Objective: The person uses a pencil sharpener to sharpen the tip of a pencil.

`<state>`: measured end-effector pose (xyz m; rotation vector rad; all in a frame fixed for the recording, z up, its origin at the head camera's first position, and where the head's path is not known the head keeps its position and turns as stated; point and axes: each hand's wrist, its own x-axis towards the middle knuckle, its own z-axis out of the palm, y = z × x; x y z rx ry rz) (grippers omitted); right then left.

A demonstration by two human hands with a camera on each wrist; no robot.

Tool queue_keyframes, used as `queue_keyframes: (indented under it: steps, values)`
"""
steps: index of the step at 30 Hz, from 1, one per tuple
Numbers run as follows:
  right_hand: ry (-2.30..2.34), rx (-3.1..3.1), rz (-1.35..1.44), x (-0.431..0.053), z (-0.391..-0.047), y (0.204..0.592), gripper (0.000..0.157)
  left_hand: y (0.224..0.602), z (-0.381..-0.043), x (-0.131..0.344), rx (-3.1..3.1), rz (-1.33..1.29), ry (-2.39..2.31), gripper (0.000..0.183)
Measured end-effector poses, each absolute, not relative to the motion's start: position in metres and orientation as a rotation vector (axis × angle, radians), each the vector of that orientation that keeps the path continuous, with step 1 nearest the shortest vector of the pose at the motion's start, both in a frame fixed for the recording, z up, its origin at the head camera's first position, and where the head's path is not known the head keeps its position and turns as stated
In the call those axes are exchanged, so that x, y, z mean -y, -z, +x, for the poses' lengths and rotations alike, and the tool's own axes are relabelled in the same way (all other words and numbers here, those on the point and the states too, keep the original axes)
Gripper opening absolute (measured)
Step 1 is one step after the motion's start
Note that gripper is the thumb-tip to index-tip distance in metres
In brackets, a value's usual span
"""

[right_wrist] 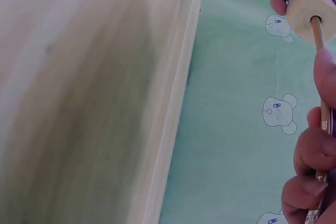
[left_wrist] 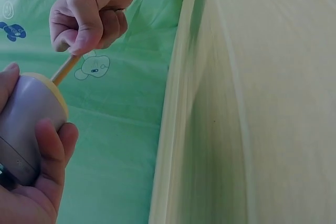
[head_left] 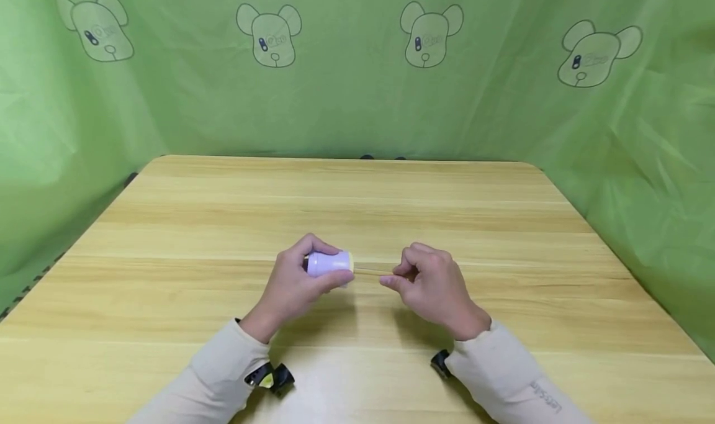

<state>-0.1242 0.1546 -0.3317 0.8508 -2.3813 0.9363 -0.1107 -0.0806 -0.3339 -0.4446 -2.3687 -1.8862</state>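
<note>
Pencil [head_left: 373, 270] pinched in right hand [head_left: 432, 284], tip seated in lilac sharpener [head_left: 329, 264] gripped by left hand [head_left: 293, 284], steadied above near-centre wooden surface [head_left: 357, 207] for alignment.

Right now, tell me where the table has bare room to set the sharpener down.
The table is bare from the hands back to the green backdrop, and out to both side edges. The crowded spot is the centre: left hand on the purple sharpener, right hand pinching the pencil.

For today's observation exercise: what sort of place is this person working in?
Probably a small staged recording booth, not a workshop: green bear-print sheeting walls in a wooden table, where hands work a pencil into a lilac sharpener.
</note>
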Motion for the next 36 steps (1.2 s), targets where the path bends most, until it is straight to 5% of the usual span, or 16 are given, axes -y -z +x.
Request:
queue_keyframes:
  steps: [22, 36]
  values:
    - [-1.523, 2.859, 0.825, -0.166, -0.124, 0.317, 0.027, 0.336, -0.110, 0.080, 2.239, -0.877, 1.575, 0.035]
    - [-0.989, 2.659, 0.625, -0.161, -0.128, 0.327, 0.023, 0.338, -0.112, 0.078, 2.275, -0.638, 1.622, 0.031]
